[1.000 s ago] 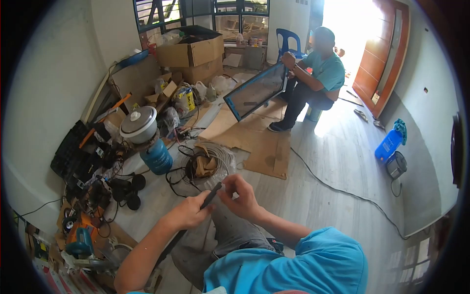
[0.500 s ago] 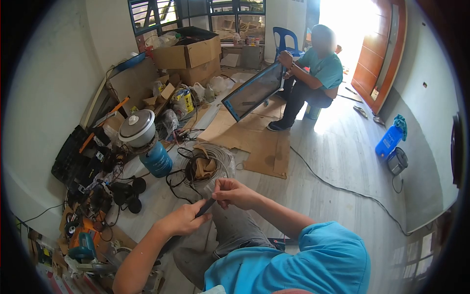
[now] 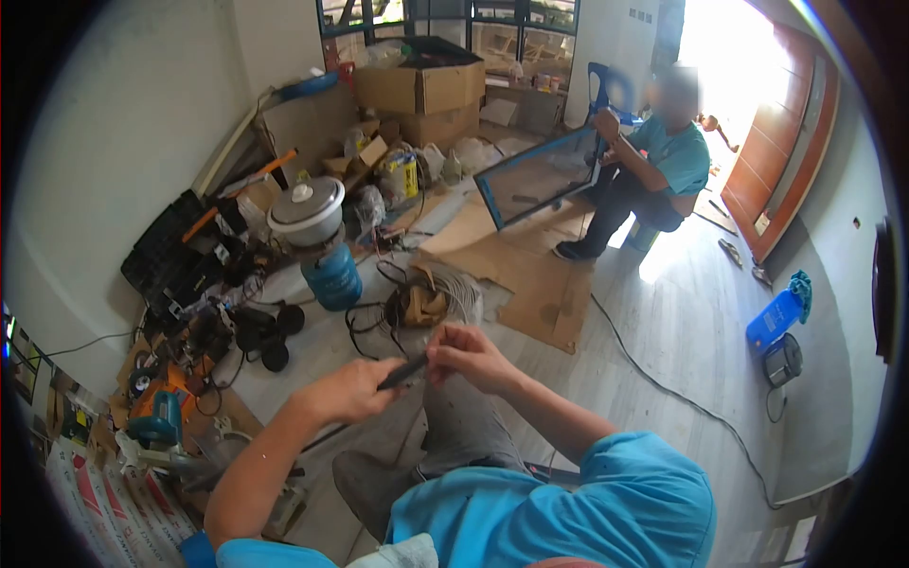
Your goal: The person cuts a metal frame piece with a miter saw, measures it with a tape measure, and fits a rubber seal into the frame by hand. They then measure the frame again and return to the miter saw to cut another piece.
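Note:
Above my knees, my left hand [image 3: 358,390] is wrapped round a long dark strip [image 3: 403,371], which slants up to the right and trails down behind my left forearm. At the strip's upper end, my right hand [image 3: 464,356] pinches with thumb and fingers. The two hands are a short gap apart. Just beyond them a coil of grey cable [image 3: 461,293] lies on the floor with brown paper [image 3: 423,305] in its middle.
A co-worker [image 3: 668,156] sits low, holding a blue-edged framed panel [image 3: 540,178] over flat cardboard [image 3: 544,308]. At left stand a blue gas cylinder [image 3: 332,277] with a pot [image 3: 307,210], and piled tools. A black cable [image 3: 663,386] crosses the floor at right.
The view has turned left, so the room appears further right. My hands remain on the dark strip, with my right hand still at its upper end. The co-worker's panel is tilted slightly differently.

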### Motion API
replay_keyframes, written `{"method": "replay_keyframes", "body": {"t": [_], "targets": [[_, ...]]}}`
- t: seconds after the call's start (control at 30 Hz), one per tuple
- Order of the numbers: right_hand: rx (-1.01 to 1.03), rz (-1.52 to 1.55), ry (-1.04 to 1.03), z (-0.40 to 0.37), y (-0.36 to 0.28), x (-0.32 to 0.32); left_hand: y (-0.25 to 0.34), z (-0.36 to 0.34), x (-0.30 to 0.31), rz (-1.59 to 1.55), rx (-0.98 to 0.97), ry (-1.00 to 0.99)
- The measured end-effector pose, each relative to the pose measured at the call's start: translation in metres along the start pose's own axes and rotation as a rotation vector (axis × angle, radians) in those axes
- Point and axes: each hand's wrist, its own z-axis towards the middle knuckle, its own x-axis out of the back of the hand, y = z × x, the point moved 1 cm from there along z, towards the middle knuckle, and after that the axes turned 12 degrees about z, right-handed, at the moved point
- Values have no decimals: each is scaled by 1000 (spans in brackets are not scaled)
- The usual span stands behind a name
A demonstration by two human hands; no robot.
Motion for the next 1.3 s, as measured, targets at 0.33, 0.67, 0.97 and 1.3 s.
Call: {"method": "replay_keyframes", "body": {"t": [0.33, 0.67, 0.97, 1.3], "targets": [[-8, 55, 20, -5, -18, -2, 31, -4, 18, 12, 38, -59], [-19, 203, -36, -19, -22, 0, 41, 4, 20, 52, -45, -89], [-29, 273, 59, -29, -25, 14, 26, 21, 8, -13, -186, -44], [8, 221, 104, -44, -18, 22, 29, 38, -5, -123, -92, -184]]}}
